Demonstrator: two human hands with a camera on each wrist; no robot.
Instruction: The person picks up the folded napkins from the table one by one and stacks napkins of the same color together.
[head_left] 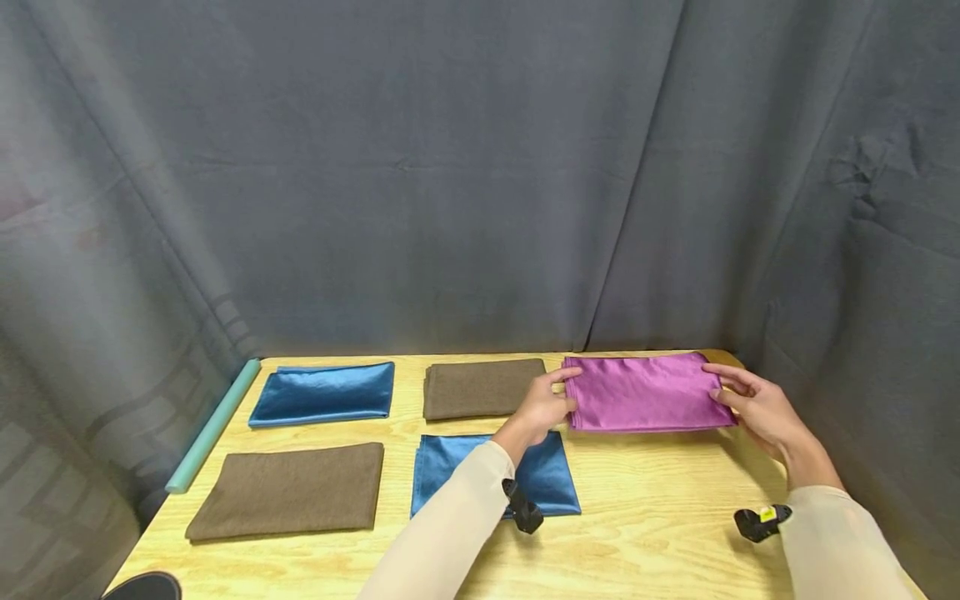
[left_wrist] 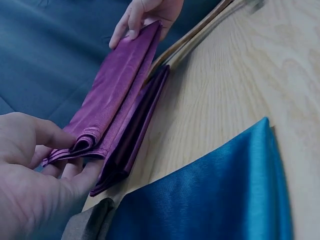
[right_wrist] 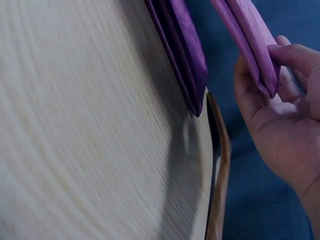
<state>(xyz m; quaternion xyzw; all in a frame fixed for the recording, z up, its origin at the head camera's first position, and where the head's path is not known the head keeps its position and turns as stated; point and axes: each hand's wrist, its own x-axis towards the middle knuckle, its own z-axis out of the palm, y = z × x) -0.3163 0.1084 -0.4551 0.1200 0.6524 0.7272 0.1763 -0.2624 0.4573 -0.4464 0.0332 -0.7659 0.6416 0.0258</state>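
The purple cloth (head_left: 645, 392) is held above the table's (head_left: 645, 525) far right corner, left hand (head_left: 540, 408) and right hand (head_left: 761, 408) each pinching an end, likely to keep its folds flat. A blue cloth (head_left: 551, 475) and brown cloth (head_left: 480, 389) lie leftward.

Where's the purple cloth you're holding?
In the head view, the purple cloth is above the back right of the table, right of the farther brown cloth.
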